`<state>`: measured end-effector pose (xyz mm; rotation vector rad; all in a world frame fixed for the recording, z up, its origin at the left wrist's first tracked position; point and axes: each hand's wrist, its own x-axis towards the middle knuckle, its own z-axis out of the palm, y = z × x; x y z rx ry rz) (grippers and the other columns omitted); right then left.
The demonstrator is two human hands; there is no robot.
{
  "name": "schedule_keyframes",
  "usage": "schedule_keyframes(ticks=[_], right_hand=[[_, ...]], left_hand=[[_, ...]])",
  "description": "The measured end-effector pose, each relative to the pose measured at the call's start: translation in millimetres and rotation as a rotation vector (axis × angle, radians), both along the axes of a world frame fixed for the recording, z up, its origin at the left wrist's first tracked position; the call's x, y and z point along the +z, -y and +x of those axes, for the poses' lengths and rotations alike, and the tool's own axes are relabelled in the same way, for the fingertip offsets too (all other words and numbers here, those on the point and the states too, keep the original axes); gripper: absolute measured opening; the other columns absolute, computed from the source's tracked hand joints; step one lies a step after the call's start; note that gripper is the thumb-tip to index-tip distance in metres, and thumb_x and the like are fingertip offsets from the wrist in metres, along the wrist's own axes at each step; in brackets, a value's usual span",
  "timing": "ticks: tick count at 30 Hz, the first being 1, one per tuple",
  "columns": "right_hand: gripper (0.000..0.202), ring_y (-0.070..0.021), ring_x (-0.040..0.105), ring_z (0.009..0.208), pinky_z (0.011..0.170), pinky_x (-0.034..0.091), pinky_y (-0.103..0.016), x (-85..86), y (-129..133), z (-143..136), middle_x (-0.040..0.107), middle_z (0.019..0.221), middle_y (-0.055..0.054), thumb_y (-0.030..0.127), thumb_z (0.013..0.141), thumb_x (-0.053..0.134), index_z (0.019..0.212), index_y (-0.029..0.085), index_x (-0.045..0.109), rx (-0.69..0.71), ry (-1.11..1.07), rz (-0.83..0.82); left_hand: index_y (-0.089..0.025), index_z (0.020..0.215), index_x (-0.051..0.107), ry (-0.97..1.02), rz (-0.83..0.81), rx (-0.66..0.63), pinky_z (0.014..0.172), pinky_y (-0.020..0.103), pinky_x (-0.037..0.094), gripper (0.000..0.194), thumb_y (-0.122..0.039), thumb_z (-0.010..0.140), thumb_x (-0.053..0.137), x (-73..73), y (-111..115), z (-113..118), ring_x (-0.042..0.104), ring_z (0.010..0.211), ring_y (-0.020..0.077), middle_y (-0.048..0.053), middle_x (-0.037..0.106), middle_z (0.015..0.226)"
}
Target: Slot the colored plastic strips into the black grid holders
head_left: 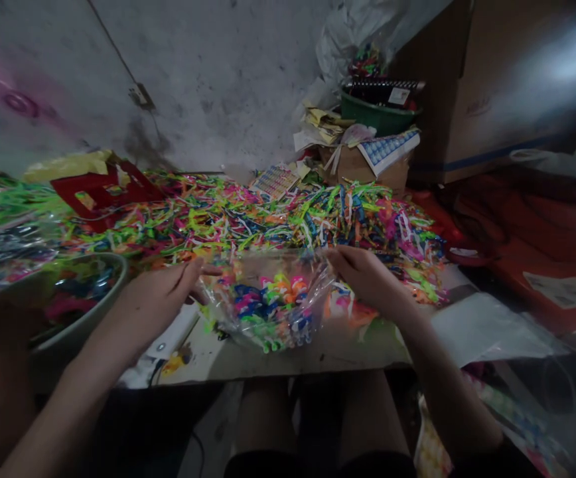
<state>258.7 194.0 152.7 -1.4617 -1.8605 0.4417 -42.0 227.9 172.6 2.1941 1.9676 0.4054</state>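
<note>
A clear plastic bag [255, 332] with bundles of small multicoloured plastic pieces [281, 299] inside hangs between my hands, just above the table's front edge. My left hand [178, 285] pinches the bag's left upper corner, the index finger pointing inward along the rim. At the right upper corner, my right hand [352, 269] is closed on the plastic. The bag's upper edge is drawn wide between them. Beyond the bag lies a broad heap of colourful plastic pieces [248, 219], many of them long and thin.
On the left are a round tub [123, 265] of pieces and a red crate [89, 192]. Behind right, a green basin [380, 116] sits on a cardboard box [392, 172]. Plastic bags [497, 325] lie at the right. A white device [176, 335] is near my left forearm.
</note>
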Motion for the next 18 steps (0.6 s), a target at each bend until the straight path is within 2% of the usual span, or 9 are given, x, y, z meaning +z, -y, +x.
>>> schedule_keyframes(ticks=[3,8,10,12,13,15,17,18], right_hand=[[0.037,-0.0095,0.037,0.047,0.046,0.022,-0.023,3.0,-2,6,0.04,0.052,0.004,0.036,0.092,0.034,0.059,0.021,0.04,-0.025,0.064,0.015],[0.037,-0.0117,0.044,0.051,0.049,0.024,-0.023,-14.4,-15,11,0.048,0.055,0.001,0.034,0.093,0.035,0.062,0.02,0.048,-0.076,0.315,-0.078],[0.032,-0.0139,0.051,0.056,0.052,0.028,-0.024,-17.5,-16,11,0.056,0.064,-0.002,0.033,0.094,0.036,0.073,0.019,0.055,-0.117,0.409,-0.073],[0.025,-0.015,0.056,0.064,0.055,0.034,-0.024,-15.1,-13,10,0.063,0.085,-0.007,0.031,0.093,0.037,0.093,0.018,0.058,-0.139,0.442,0.01],[0.024,-0.0149,0.058,0.068,0.058,0.037,-0.024,-12.4,-11,10,0.062,0.1,-0.009,0.029,0.093,0.038,0.104,0.018,0.056,-0.12,0.445,0.073],[0.032,-0.0141,0.06,0.076,0.062,0.042,-0.024,-6.0,-6,9,0.051,0.126,-0.01,0.022,0.09,0.039,0.121,0.021,0.048,-0.006,0.464,0.185],[0.043,-0.0148,0.061,0.087,0.067,0.045,-0.024,-0.7,-4,11,0.043,0.137,-0.007,0.016,0.087,0.039,0.129,0.025,0.044,0.163,0.514,0.218],[0.046,-0.0157,0.06,0.092,0.07,0.047,-0.025,1.3,-5,12,0.044,0.137,-0.006,0.014,0.085,0.04,0.129,0.026,0.044,0.238,0.541,0.201]], left_hand=[[-0.021,0.092,0.07,0.06,-0.072,-0.039,0.07,0.027,0.044,0.062,-0.058,0.088,0.02,-2.5,-4,5,0.064,0.065,0.0201,0.001,0.067,0.057],[-0.017,0.102,0.068,0.169,-0.224,-0.106,0.07,0.027,0.046,0.062,-0.054,0.087,0.021,-25.1,-16,18,0.066,0.064,0.02,0.001,0.065,0.054],[-0.017,0.102,0.068,0.189,-0.246,-0.105,0.07,0.027,0.046,0.061,-0.054,0.087,0.021,-31.7,-21,21,0.066,0.065,0.0203,0.001,0.064,0.052],[-0.018,0.102,0.067,0.182,-0.24,-0.14,0.07,0.027,0.046,0.059,-0.054,0.086,0.022,-34.2,-24,23,0.066,0.067,0.0199,0.002,0.068,0.063],[-0.019,0.102,0.066,0.157,-0.225,-0.159,0.069,0.027,0.046,0.057,-0.055,0.086,0.024,-34.1,-25,25,0.066,0.068,0.0199,0.003,0.07,0.073],[-0.019,0.108,0.061,0.046,-0.16,-0.182,0.069,0.027,0.046,0.054,-0.057,0.085,0.03,-31.8,-25,27,0.066,0.073,0.0208,0.005,0.07,0.092],[-0.019,0.122,0.051,-0.122,-0.053,-0.182,0.069,0.029,0.047,0.053,-0.055,0.085,0.034,-27.4,-25,29,0.066,0.076,0.0227,0.008,0.067,0.104],[-0.02,0.129,0.043,-0.201,0.005,-0.194,0.067,0.029,0.047,0.054,-0.051,0.086,0.035,-24.7,-24,30,0.066,0.076,0.0227,0.01,0.064,0.111]])
